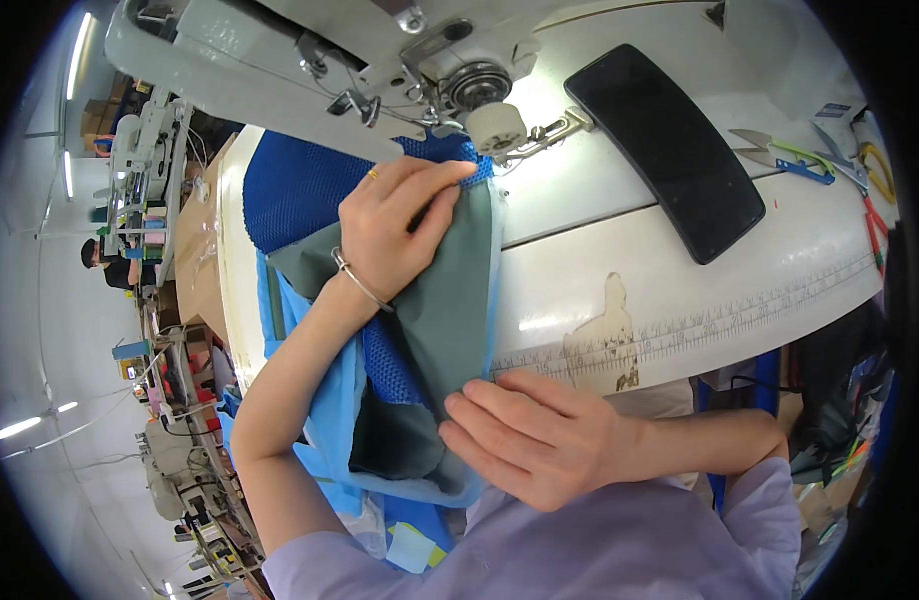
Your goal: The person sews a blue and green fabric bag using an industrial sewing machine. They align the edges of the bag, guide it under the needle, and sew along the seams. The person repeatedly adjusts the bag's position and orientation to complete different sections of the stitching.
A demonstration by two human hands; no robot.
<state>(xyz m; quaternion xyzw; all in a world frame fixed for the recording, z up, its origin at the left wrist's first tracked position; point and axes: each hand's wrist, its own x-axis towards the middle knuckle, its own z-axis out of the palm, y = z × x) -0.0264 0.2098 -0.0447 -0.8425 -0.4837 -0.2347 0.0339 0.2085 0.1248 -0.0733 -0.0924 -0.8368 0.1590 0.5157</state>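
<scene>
Under the head of a sewing machine (459, 70) lies a layered piece of grey-green fabric (454, 300) with a light blue edge along its right side. Blue mesh fabric (289, 195) spreads to its left and runs up beneath the presser foot. My left hand (399, 215), with a ring and a bracelet, pinches the fabric close to the needle area, thumb against index finger. Lower down, by the table's front edge, my right hand (534, 435) has its fingers curled over the fabric's right border. The needle itself is hidden behind the machine's parts.
A black phone (669, 150) lies right of the machine. Beyond it are thread snips (779, 155) and scissors (859, 170). A printed ruler strip (699, 335) runs along the table's front edge. Other sewing machines (144, 165) and a person (104, 258) are off to the left.
</scene>
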